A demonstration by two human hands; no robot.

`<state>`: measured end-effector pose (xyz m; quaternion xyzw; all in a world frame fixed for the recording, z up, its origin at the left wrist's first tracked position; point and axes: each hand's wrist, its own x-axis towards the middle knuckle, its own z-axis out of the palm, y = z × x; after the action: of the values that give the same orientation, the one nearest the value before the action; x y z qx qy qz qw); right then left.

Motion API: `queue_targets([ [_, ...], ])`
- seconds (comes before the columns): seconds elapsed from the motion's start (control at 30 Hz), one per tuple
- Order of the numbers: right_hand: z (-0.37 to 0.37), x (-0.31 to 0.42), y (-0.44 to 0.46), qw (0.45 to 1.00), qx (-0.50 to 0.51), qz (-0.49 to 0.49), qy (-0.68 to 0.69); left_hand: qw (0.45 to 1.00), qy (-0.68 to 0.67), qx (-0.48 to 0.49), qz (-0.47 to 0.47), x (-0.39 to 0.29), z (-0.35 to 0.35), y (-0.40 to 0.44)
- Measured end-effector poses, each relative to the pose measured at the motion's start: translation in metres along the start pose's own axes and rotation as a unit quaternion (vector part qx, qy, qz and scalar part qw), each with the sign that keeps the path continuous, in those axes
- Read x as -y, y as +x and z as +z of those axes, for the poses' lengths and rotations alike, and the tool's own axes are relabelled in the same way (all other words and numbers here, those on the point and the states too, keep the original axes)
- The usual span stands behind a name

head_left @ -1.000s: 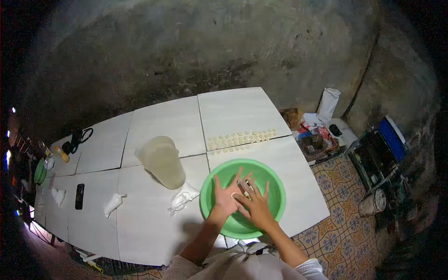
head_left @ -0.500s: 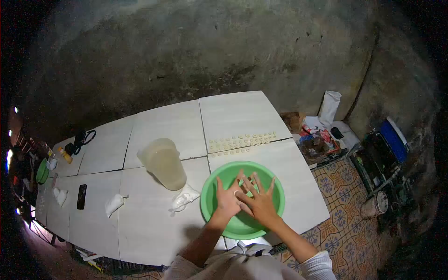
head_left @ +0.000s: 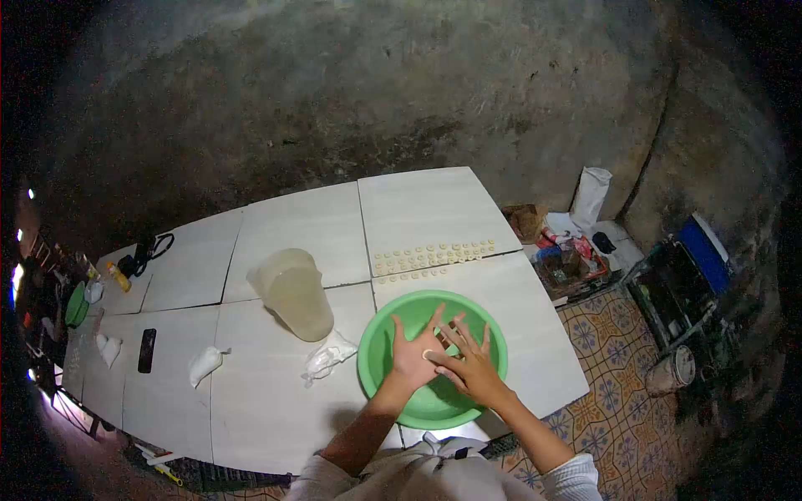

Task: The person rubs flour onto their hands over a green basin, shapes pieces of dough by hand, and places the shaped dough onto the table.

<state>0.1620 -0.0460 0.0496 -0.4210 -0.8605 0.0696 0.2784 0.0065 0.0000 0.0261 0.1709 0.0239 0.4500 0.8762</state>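
Over the green basin (head_left: 376, 386), my left hand (head_left: 414, 357) lies palm up with its fingers spread and a small pale dough piece (head_left: 427, 355) on the palm. The fingertips of my right hand (head_left: 472, 367) touch that piece, its other fingers spread over the left fingers. Behind the basin, several small pale round pieces (head_left: 430, 256) stand in rows on the white tiled table (head_left: 535, 334). To the left is a translucent pitcher (head_left: 296, 301) with cloudy liquid, next to a plastic bag of white powder (head_left: 328, 357).
Farther left on the table are another white bag (head_left: 206, 365), a black phone (head_left: 146, 351), a yellow bottle (head_left: 119, 277) and a black cable (head_left: 154, 250). At the right, a cluttered box (head_left: 572, 260) and a white bucket (head_left: 671, 369) stand beyond the table edge.
My right hand has shifted slightly over the left palm, its fingertips still at the small piece. The view has tilted a little, so the table sits lower in the frame.
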Motion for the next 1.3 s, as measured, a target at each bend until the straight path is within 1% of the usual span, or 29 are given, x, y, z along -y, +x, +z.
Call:
queue_targets([
  [0.07, -0.001, -0.007, -0.001, 0.996, 0.016, -0.017, -0.081, 1.0, -0.01, -0.009, -0.006, 0.009, 0.001, 0.001],
  [0.1, -0.005, -0.006, 0.001, 0.993, 0.007, -0.023, -0.115, 1.0, -0.03, 0.0, -0.008, 0.012, 0.003, 0.004],
  [0.13, -0.004, -0.004, 0.001, 0.993, 0.006, -0.022, -0.117, 1.0, -0.03, 0.002, -0.009, 0.012, 0.005, 0.005],
  [0.2, 0.005, 0.004, 0.002, 0.997, -0.067, 0.006, -0.048, 0.999, 0.04, 0.006, 0.023, 0.008, 0.013, 0.009],
  [0.23, 0.009, 0.006, 0.0, 0.997, -0.071, 0.024, -0.024, 0.999, 0.041, 0.021, 0.018, 0.002, 0.02, 0.007],
  [0.27, 0.01, 0.006, -0.003, 0.997, -0.069, 0.019, -0.024, 0.999, 0.041, 0.022, 0.024, 0.001, 0.024, 0.005],
  [0.33, 0.007, 0.007, -0.005, 0.997, -0.066, 0.011, 0.043, 0.999, 0.004, 0.043, 0.015, -0.001, 0.027, 0.003],
  [0.4, 0.006, 0.007, -0.001, 0.998, -0.061, 0.003, 0.021, 0.999, -0.001, 0.045, 0.03, 0.002, 0.025, 0.004],
  [0.47, 0.005, 0.006, 0.002, 0.995, -0.081, 0.007, -0.06, 0.998, 0.016, 0.015, 0.056, 0.005, 0.028, 0.005],
  [0.5, 0.007, 0.008, 0.004, 0.992, -0.098, 0.007, -0.076, 0.998, 0.017, 0.02, 0.057, 0.007, 0.026, 0.005],
  [0.53, 0.01, 0.011, 0.005, 0.992, -0.097, 0.006, -0.077, 0.998, 0.015, 0.02, 0.058, 0.008, 0.026, 0.005],
  [0.6, 0.019, 0.017, 0.005, 0.992, -0.12, 0.035, -0.021, 0.997, 0.009, 0.009, 0.071, 0.004, 0.028, 0.002],
  [0.63, 0.027, 0.015, 0.001, 0.993, -0.116, 0.035, 0.005, 0.997, 0.021, 0.017, 0.068, 0.002, 0.03, -0.001],
  [0.67, 0.027, 0.016, 0.001, 0.993, -0.116, 0.035, 0.006, 0.997, 0.022, 0.016, 0.068, 0.002, 0.027, -0.003],
  [0.73, 0.024, 0.016, -0.001, 0.996, -0.083, 0.023, -0.021, 0.998, -0.006, -0.006, 0.055, 0.004, 0.019, -0.008],
  [0.77, 0.025, 0.014, -0.002, 0.996, -0.077, 0.021, -0.029, 0.998, 0.017, -0.01, 0.061, 0.005, 0.019, -0.01],
  [0.87, 0.016, 0.021, 0.003, 0.995, -0.086, 0.041, -0.042, 0.998, 0.037, -0.007, 0.058, 0.005, 0.016, -0.007],
  [1.0, 0.025, 0.019, 0.003, 0.994, -0.104, 0.03, -0.031, 0.998, 0.028, 0.012, 0.057, -0.002, 0.015, -0.008],
  [1.07, 0.025, 0.017, 0.002, 0.994, -0.101, 0.026, -0.015, 0.998, 0.027, 0.009, 0.057, 0.0, 0.009, -0.01],
  [1.13, 0.017, 0.019, 0.002, 0.993, -0.108, 0.03, -0.019, 0.999, 0.007, -0.017, 0.036, 0.0, 0.009, -0.011],
  [1.17, 0.015, 0.02, 0.004, 0.992, -0.116, 0.028, -0.035, 0.997, 0.059, -0.018, 0.046, 0.003, 0.005, -0.01],
  [1.27, 0.021, 0.022, 0.006, 0.993, -0.112, 0.029, -0.034, 0.997, 0.049, -0.013, 0.051, -0.002, 0.017, -0.009],
  [1.3, 0.021, 0.021, 0.005, 0.994, -0.107, 0.026, -0.027, 0.999, 0.025, -0.001, 0.044, -0.005, 0.016, -0.008],
])
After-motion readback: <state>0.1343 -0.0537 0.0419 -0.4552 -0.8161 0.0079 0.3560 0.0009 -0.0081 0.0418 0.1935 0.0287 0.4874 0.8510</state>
